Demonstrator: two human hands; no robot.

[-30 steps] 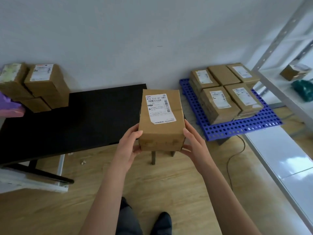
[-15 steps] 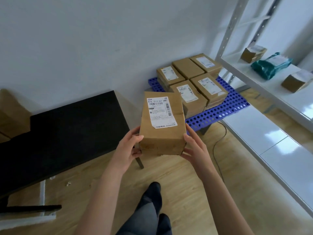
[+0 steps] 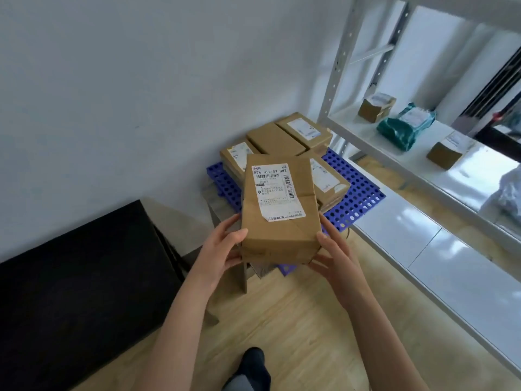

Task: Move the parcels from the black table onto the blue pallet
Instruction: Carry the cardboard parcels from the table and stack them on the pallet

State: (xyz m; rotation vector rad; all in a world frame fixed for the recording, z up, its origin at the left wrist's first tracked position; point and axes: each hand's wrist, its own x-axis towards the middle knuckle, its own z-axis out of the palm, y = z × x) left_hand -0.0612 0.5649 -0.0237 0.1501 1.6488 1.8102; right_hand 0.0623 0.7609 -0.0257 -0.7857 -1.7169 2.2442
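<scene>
A brown cardboard parcel (image 3: 279,210) with a white shipping label is held in the air between both hands. My left hand (image 3: 222,246) grips its left lower edge, thumb on top. My right hand (image 3: 332,255) grips its right lower corner. Behind the parcel lies the blue pallet (image 3: 358,198) on the floor, with several brown parcels (image 3: 275,141) stacked on it, partly hidden by the held one. The black table (image 3: 84,277) fills the lower left; no parcels on it are in view.
A white metal shelf rack (image 3: 423,153) runs along the right, holding two small brown boxes (image 3: 376,107) and a green bag (image 3: 403,127). A white wall stands behind. Wooden floor lies below, with my foot (image 3: 253,362) at the bottom.
The view has swung right and closer to the pallet. The held parcel now covers part of the pallet's stack; the parcels at the table's left end have left the view.
</scene>
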